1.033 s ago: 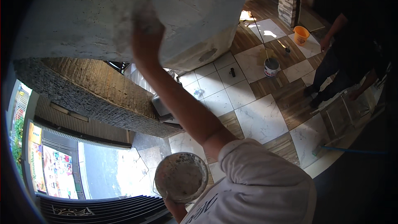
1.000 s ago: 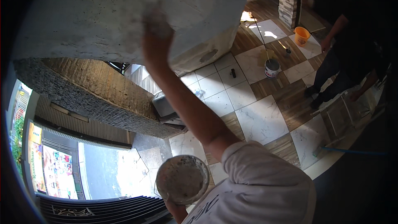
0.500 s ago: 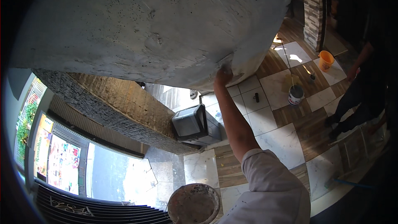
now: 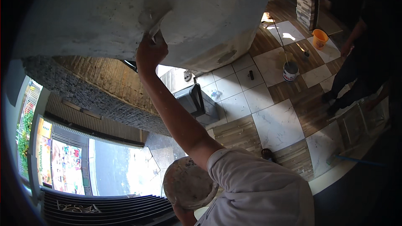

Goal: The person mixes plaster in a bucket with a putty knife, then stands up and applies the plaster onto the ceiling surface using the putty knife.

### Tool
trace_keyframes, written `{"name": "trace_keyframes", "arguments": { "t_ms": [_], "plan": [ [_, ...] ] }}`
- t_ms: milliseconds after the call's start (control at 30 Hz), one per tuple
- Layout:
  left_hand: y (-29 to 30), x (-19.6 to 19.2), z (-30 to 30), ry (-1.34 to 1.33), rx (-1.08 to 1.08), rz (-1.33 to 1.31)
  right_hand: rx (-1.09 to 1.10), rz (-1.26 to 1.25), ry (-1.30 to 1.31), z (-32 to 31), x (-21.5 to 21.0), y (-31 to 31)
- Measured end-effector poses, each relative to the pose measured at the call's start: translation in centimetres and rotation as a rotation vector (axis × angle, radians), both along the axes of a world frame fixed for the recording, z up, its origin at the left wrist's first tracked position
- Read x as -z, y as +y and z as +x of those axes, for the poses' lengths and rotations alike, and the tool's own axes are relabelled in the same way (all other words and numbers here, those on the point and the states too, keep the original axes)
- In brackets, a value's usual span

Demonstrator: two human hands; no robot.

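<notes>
My right hand [image 4: 151, 52] reaches up to a grey plastered surface [image 4: 109, 12] and is closed on a putty knife [image 4: 158, 26], its pale blade lying against the plaster. Smoothed streaks and small dark pits mark the plaster around the blade. Low in the view, a round bucket [image 4: 190, 182] with a grey, plaster-smeared face is beside my right upper arm. My left hand [image 4: 181, 211] grips it at its lower edge; most of the fingers are hidden behind it.
A grey lidded bin [image 4: 197, 102] stands below my forearm, beside a rough stone wall [image 4: 100, 88]. On the tiled floor are a paint pail [image 4: 290, 71] and an orange bucket [image 4: 320, 39]. Another person [image 4: 351, 75] stands at the right. A dark shoe [image 4: 268, 155] shows near my sleeve.
My right hand with the putty knife has moved left and up along the plaster. The view has shifted somewhat. My left hand has come into view at the bucket.
</notes>
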State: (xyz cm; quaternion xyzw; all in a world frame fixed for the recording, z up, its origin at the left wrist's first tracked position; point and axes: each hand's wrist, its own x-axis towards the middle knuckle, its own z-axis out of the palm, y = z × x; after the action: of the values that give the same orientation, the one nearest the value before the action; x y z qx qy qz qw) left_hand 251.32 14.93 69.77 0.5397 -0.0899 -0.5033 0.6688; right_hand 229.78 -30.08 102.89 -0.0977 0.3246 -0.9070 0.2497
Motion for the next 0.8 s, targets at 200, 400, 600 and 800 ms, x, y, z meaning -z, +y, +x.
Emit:
{"name": "trace_keyframes", "arguments": {
  "t_ms": [200, 400, 600, 800],
  "plan": [
    [2.3, 0.5, 0.9, 0.009, -0.022, 0.004, -0.181, -0.192, 0.171, -0.1, 3.9, 3.5],
    [2.7, 0.8, 0.8, 0.013, -0.078, 0.047, -0.132, 0.158, 0.204, -3.6, 18.4, -1.3],
    [-0.3, 0.4, 0.1, 0.013, -0.128, 0.077, -0.041, 0.534, 0.078, -4.9, 26.9, -13.0],
    [-3.0, 1.3, -0.3, 0.038, -0.125, 0.061, 0.24, 0.511, 0.213, -1.0, 16.7, -16.5]
  ]
}}
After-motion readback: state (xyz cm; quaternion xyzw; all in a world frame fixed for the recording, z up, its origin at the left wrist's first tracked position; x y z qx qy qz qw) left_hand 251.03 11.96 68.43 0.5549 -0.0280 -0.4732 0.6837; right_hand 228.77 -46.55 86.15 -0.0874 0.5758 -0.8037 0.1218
